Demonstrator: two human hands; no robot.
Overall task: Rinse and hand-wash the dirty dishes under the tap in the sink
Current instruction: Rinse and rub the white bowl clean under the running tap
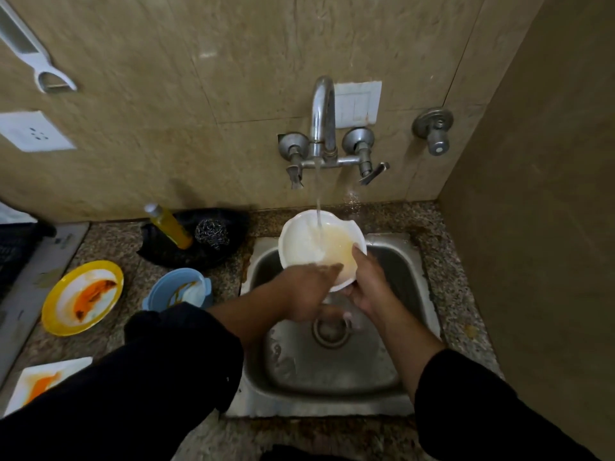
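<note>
A white bowl (304,239) is tilted over the steel sink (332,367), and water from the wall tap (322,114) runs into it, pooling yellowish inside. My right hand (369,287) grips the bowl's near right rim, thumb inside. Across the bowl's near edge lies my left hand (307,289), fingers flat and reaching into it. Dirty dishes wait on the counter to the left: a yellow-rimmed plate (81,299) with orange smears, a blue bowl (179,289), and a white square plate (40,382) with orange stains.
A yellow soap bottle (169,227) and a steel scrubber (211,232) rest on a black bag behind the blue bowl. Tap handles flank the spout; a separate valve (434,129) sits to the right. A wall closes off the right side.
</note>
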